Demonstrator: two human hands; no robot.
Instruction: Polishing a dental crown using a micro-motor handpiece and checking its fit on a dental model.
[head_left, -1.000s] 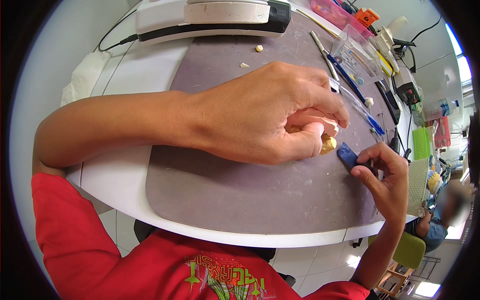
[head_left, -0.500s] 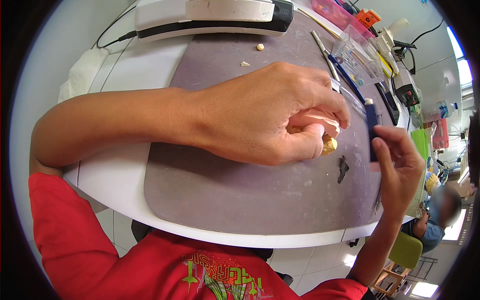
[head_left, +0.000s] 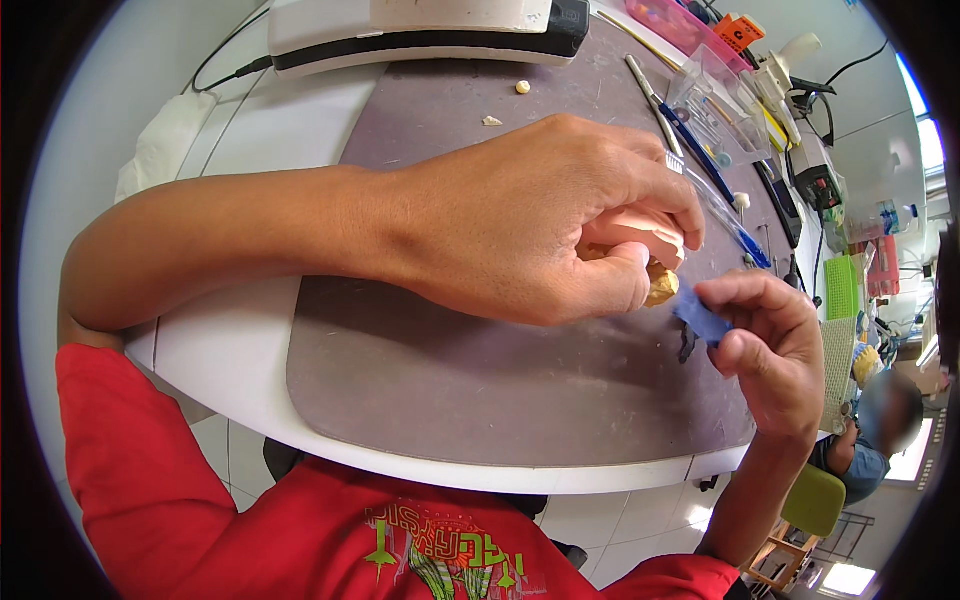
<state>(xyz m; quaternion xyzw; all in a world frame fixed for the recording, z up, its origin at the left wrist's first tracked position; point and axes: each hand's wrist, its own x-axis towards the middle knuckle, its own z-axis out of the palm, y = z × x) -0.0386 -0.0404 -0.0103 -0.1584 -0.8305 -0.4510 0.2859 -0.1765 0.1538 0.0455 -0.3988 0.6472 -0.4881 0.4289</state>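
Note:
My left hand (head_left: 545,235) reaches across the mat and is closed around a pink and yellow plaster piece that looks like a dental model (head_left: 645,230). Its pink upper part shows between thumb and fingers, and a yellow knob (head_left: 661,287) sticks out past the thumb; my palm hides the rest. In my right hand (head_left: 772,350), a thin blue strip (head_left: 703,318) is pinched between thumb and fingers. The strip's far end is close to the yellow knob; whether they touch I cannot tell. Below it lies a small dark scrap (head_left: 686,346).
A grey mat (head_left: 450,400) covers the white table. Beyond my hands lie a clear-handled brush (head_left: 722,208), a blue pen-like tool (head_left: 692,138) and a clear plastic box (head_left: 725,105). A white and black device (head_left: 420,40) stands at the back. At far right sits another person (head_left: 865,455).
My right hand has come down and left, bringing the blue strip from upright to near the yellow knob. My left hand keeps its hold almost in place.

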